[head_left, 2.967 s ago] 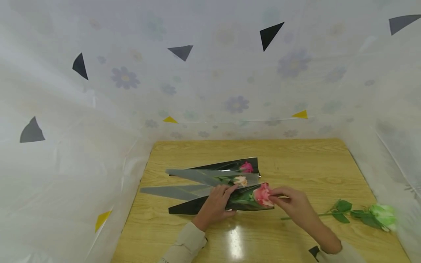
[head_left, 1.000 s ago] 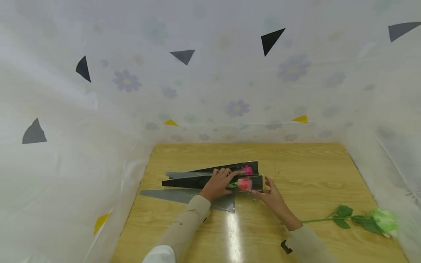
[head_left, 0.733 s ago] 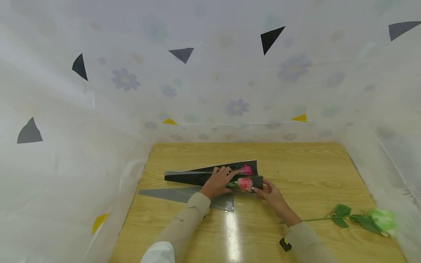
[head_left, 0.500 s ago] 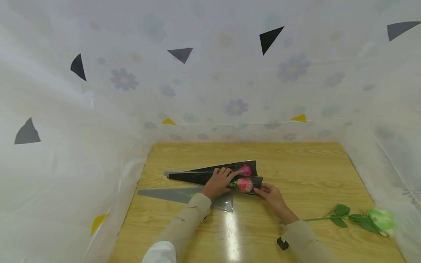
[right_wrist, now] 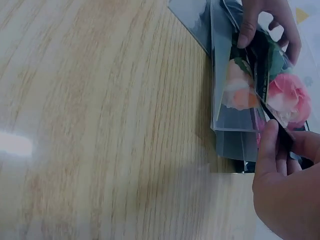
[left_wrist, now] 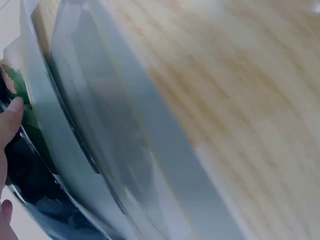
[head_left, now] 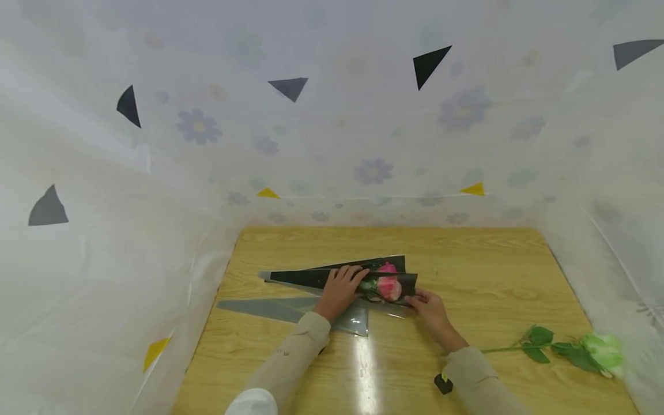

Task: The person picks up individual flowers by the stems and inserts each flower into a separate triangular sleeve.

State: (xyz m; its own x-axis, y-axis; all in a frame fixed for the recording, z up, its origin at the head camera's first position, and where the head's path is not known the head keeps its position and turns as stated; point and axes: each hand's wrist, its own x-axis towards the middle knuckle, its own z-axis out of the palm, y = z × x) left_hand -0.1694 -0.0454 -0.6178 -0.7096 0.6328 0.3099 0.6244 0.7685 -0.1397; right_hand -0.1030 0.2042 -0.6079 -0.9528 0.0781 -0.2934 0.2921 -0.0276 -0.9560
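Note:
A pink rose (head_left: 389, 287) lies in a black flower sleeve (head_left: 306, 279), on top of other wrapped flowers. My left hand (head_left: 339, 291) holds the sleeve around the stem part, thumb on the near side and fingers over the far side. At the wide end, my right hand (head_left: 429, 308) pinches the sleeve's edge between thumb and fingers, as the right wrist view shows. Beneath it, a peach rose (right_wrist: 237, 90) in a grey and clear sleeve shows in that view. A magenta rose (head_left: 387, 267) peeks out behind, its black sleeve partly covered.
A flat grey sleeve (head_left: 259, 306) lies nearer to me, partly under my left forearm. One pale green rose (head_left: 602, 349) without a sleeve rests at the table's right. White patterned sheeting (head_left: 332, 144) walls in the wooden table (head_left: 482, 259) at the back and sides.
The wrapped pink rose has moved back from the front onto the other sleeves. My right hand has gone from the rose head to the sleeve's edge. Lately the sleeve has tilted and shifted slightly.

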